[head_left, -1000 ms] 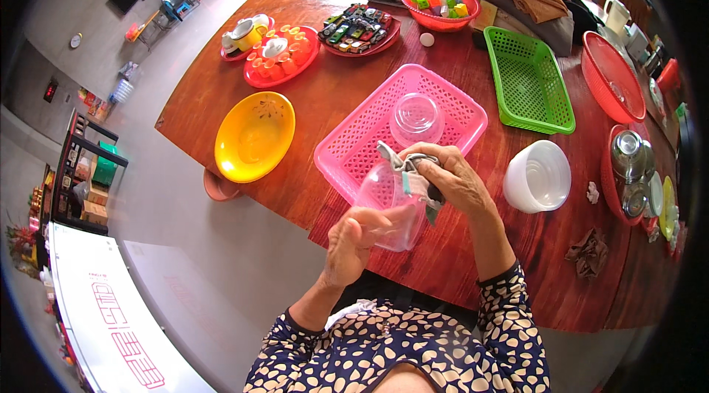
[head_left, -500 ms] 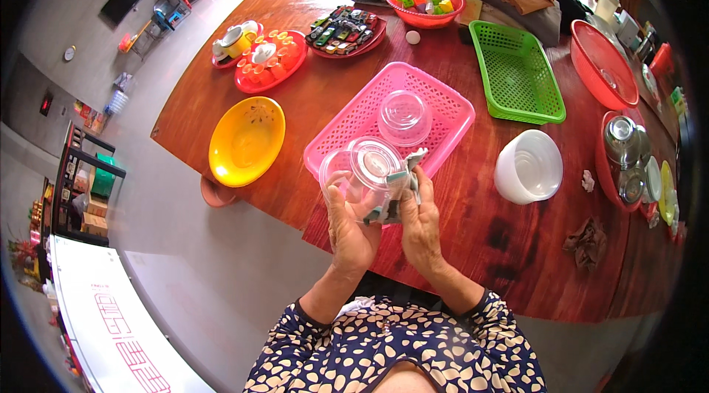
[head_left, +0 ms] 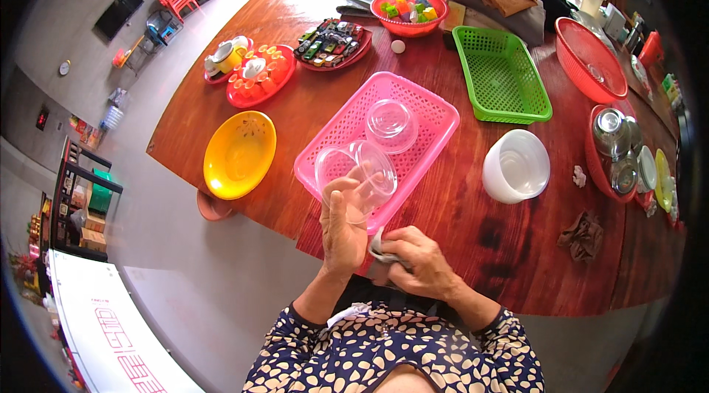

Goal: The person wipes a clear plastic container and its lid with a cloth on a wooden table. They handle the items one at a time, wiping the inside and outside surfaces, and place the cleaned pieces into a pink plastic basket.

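A clear round plastic bowl [head_left: 380,170] is tilted in my left hand [head_left: 343,234], with the fingers curled round its side. My right hand [head_left: 422,264] is closed on a crumpled greyish cloth [head_left: 377,248], lower down near the table's front edge and apart from the bowl. Just beyond my hands lies a pink perforated plastic basket [head_left: 437,114], partly covered by the raised bowl. Inside the basket sits another clear plastic bowl [head_left: 392,126].
On the right stand a white translucent tub [head_left: 516,166], a green basket [head_left: 504,108] and a crumpled brown cloth [head_left: 581,236]. A yellow oval dish [head_left: 240,156] lies on the left. Farther back are a tray of toy cars [head_left: 332,43] and a red bowl of coloured blocks [head_left: 410,25].
My right hand has pulled the cloth away from the bowl, down toward my body. The bowl has turned in my left hand.
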The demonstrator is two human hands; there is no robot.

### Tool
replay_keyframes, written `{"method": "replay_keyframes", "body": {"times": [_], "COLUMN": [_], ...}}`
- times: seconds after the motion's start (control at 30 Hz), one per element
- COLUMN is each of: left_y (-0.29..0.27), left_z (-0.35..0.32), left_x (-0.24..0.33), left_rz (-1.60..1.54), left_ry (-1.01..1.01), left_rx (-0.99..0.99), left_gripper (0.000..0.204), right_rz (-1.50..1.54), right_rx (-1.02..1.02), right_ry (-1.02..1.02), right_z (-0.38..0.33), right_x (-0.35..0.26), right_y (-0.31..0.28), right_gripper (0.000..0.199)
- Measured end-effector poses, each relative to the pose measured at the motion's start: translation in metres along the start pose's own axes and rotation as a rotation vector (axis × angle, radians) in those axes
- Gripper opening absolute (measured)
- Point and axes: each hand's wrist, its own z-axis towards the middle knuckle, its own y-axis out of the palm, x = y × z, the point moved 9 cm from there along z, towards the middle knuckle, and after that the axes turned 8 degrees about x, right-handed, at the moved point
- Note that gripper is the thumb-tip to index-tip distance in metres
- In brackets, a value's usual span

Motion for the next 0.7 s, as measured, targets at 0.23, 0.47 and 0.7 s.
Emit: {"method": "replay_keyframes", "body": {"times": [0.23, 0.47, 0.7], "left_y": [-0.012, 0.000, 0.016], "left_z": [0.004, -0.008, 0.019], "left_x": [-0.018, -0.041, -0.004], "left_rz": [-0.201, -0.174, 0.550], "left_ry": [-0.224, -0.395, 0.066], "left_rx": [-0.022, -0.040, -0.219], "left_gripper": [0.028, 0.036, 0.068], "right_rz": [-0.128, 0.289, 0.158], "right_rx": [0.254, 0.198, 0.241], "right_ry": [0.484, 0.441, 0.464], "right_z": [-0.020, 0.010, 0.033], "right_x": [0.068, 0.055, 0.057], "right_y": [-0.061, -0.050, -0.066], "right_gripper": [0.045, 0.089, 0.084]}}
